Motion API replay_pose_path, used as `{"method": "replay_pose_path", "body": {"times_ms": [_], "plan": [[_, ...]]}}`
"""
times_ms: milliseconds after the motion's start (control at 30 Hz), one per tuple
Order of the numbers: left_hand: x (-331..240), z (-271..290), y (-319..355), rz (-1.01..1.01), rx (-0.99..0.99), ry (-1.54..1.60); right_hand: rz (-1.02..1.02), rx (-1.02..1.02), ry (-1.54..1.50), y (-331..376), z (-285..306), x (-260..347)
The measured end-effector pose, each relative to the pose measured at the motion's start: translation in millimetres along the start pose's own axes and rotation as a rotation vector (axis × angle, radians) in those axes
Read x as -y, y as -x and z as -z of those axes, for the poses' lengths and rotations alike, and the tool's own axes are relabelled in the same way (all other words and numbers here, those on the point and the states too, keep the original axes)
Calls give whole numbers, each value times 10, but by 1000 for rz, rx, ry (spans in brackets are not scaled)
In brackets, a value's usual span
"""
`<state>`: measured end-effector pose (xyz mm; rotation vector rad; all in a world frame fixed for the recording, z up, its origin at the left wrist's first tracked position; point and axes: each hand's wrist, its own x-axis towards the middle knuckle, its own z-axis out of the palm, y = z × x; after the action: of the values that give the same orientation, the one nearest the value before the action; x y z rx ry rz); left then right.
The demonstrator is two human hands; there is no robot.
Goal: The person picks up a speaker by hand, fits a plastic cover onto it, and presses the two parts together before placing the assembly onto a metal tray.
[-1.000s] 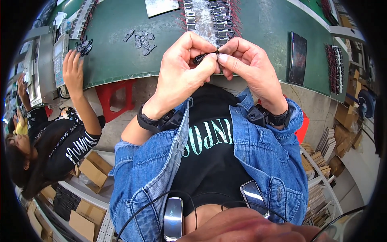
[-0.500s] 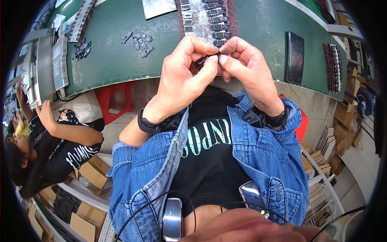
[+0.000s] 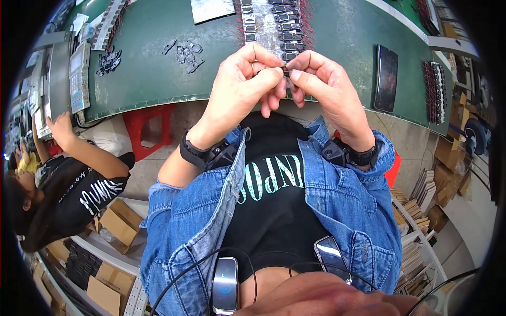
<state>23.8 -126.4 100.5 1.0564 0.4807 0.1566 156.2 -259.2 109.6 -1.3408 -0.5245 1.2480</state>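
Observation:
My left hand (image 3: pixel 240 87) and my right hand (image 3: pixel 324 87) meet above the near edge of a green table (image 3: pixel 153 73). Together their fingertips pinch a small dark component (image 3: pixel 285 70) with thin wire leads. Both wrists wear black bands. Just beyond my hands lies a grey tray (image 3: pixel 276 26) holding rows of similar small dark parts with red leads.
Several loose dark parts (image 3: pixel 184 52) lie on the table to the left. A flat black panel (image 3: pixel 386 78) lies to the right, with another rack of parts (image 3: pixel 435 89) past it. A person in a black shirt (image 3: pixel 68 189) sits at my left, one hand near a grey device (image 3: pixel 79 76). A red stool (image 3: pixel 150 124) stands under the table.
My hands have kept the small part pinched and worked it slightly. The person at my left pulled an arm back from the table, then reached up toward the table edge again.

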Motion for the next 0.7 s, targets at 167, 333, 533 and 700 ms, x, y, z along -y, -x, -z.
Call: {"method": "replay_pose_path", "body": {"times_ms": [167,333,533,700], "plan": [[18,17,-6,28,26,55,-7,-2,0,8,14,-7],[32,1,-17,4,59,49,29,-37,30,-5,41,-34],[4,18,26,-10,72,129,45,-102,-17,15,66,-39],[18,38,35,-31,53,59,33,-101,-48,11,59,-45]]}}
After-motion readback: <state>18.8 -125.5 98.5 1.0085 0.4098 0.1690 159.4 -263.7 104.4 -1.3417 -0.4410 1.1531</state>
